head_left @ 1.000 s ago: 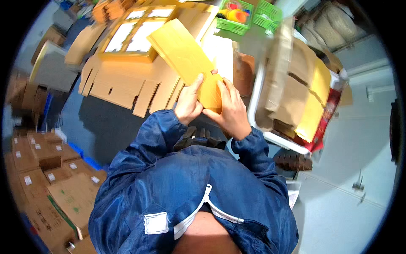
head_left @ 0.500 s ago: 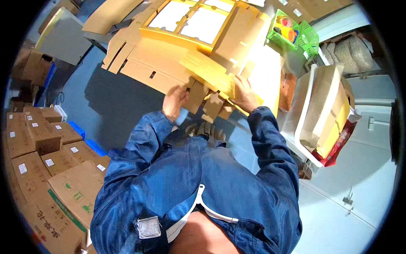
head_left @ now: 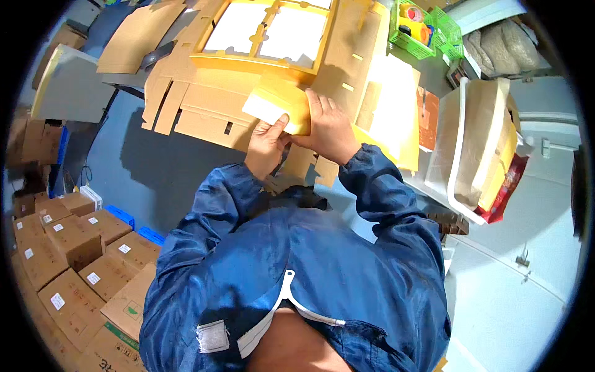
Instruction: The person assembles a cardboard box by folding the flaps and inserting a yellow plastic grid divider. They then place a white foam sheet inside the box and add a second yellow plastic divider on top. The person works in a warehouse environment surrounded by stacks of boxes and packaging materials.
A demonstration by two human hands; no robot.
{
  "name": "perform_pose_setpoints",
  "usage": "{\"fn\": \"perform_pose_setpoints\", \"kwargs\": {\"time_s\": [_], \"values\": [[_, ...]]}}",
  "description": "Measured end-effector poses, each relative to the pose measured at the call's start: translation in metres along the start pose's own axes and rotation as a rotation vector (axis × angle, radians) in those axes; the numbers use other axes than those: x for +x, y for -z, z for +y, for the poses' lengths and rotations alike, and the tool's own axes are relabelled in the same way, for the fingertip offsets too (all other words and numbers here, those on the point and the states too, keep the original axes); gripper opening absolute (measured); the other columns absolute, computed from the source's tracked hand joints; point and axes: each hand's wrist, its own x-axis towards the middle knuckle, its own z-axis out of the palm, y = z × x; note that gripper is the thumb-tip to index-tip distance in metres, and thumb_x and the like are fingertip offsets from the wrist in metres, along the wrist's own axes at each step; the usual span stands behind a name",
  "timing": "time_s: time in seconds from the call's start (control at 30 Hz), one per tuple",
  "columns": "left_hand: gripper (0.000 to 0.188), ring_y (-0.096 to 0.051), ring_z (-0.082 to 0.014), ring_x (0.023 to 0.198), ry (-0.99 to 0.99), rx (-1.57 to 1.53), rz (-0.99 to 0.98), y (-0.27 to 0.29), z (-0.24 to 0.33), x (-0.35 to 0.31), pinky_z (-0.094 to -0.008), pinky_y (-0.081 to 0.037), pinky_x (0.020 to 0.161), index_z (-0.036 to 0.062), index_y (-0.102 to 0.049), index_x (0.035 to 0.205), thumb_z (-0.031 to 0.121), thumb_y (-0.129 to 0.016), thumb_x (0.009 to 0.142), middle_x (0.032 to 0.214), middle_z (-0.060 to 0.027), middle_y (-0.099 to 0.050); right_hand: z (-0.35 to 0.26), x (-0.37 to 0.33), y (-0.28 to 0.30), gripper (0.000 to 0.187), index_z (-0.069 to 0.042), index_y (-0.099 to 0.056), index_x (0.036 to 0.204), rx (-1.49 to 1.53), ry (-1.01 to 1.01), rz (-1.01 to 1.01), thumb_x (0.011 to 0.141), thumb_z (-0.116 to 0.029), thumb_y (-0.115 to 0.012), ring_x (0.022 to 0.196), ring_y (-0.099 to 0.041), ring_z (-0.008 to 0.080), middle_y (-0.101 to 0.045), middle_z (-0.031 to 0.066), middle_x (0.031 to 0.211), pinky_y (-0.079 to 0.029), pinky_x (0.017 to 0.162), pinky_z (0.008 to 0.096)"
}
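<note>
Both of my hands are on a small folded piece of yellow card, with a pale face toward the left. My left hand pinches its near edge, thumb on top. My right hand wraps round its right end, and the fingers of the two hands nearly meet below it. Just beyond lies a shallow yellow box with yellow dividers and a white bottom. Flat brown cardboard with slots lies beneath the box and the card. Cardboard flaps hang partly hidden under my hands.
Green baskets with tape rolls stand at the far right. Yellow sheets lie on the right of the table. A white-rimmed bin holds cardboard and bags. Stacked brown cartons fill the left floor. A loose cardboard sheet sits far left.
The long yellow card strip is now a compact folded piece. My left hand has come in from the side to grip it, and my right hand has moved left.
</note>
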Motion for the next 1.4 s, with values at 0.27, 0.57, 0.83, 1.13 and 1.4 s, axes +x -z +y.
{"fn": "perform_pose_setpoints", "kwargs": {"time_s": [0.27, 0.57, 0.83, 1.13, 1.4], "values": [[0.033, -0.047, -0.0200, 0.116, -0.124, 0.186, -0.217, 0.003, 0.046, 0.046, -0.0340, -0.035, 0.099, 0.0021, -0.048, 0.118, 0.016, -0.053, 0.088, 0.124, -0.0107, -0.050, 0.024, 0.051, -0.015, 0.054, -0.002, -0.049, 0.112, 0.340, -0.138, -0.461, 0.072, -0.029, -0.073, 0.081, -0.061, 0.0361, -0.062, 0.0209, 0.090, -0.048, 0.069, 0.0400], [0.031, -0.057, -0.0223, 0.106, -0.019, 0.108, -0.123, 0.006, 0.115, 0.103, -0.0369, -0.048, 0.091, 0.0027, -0.056, 0.111, 0.027, -0.051, 0.093, 0.108, -0.0103, -0.062, 0.038, 0.065, 0.013, 0.078, 0.000, -0.036, 0.128, 0.566, -0.168, -0.405, 0.067, -0.029, -0.076, 0.113, -0.047, 0.0355, -0.046, 0.0233, 0.124, -0.040, 0.094, 0.0392], [0.031, -0.056, -0.0241, 0.106, -0.040, 0.173, -0.337, 0.024, 0.160, 0.150, -0.0371, -0.045, 0.092, -0.0002, -0.054, 0.111, 0.025, -0.043, 0.096, 0.109, -0.0134, -0.060, 0.022, 0.078, 0.000, 0.091, -0.004, -0.026, 0.138, 0.873, -0.451, -0.342, 0.066, -0.020, -0.080, 0.118, -0.046, 0.0292, -0.045, 0.0189, 0.128, -0.038, 0.099, 0.0336], [0.039, -0.047, -0.0286, 0.119, -0.003, 0.079, -0.153, 0.087, 0.204, 0.178, -0.0404, -0.038, 0.101, 0.0029, -0.042, 0.126, 0.022, -0.050, 0.094, 0.125, -0.0130, -0.050, 0.051, 0.093, -0.024, 0.030, -0.001, -0.054, 0.085, 0.387, -0.551, -0.356, 0.077, -0.027, -0.067, 0.074, -0.059, 0.0379, -0.060, 0.0218, 0.077, -0.046, 0.065, 0.0417], [0.047, -0.054, -0.0328, 0.105, -0.396, 1.911, -0.714, 0.108, 0.279, 0.188, -0.0424, -0.038, 0.094, 0.0065, -0.059, 0.109, 0.031, -0.074, 0.071, 0.103, -0.0128, -0.063, 0.093, 0.131, -0.002, 0.027, -0.008, -0.057, 0.090, -0.218, -0.305, -0.400, 0.074, -0.026, -0.069, 0.072, -0.060, 0.0332, -0.060, 0.0142, 0.075, -0.049, 0.064, 0.0387]]}}
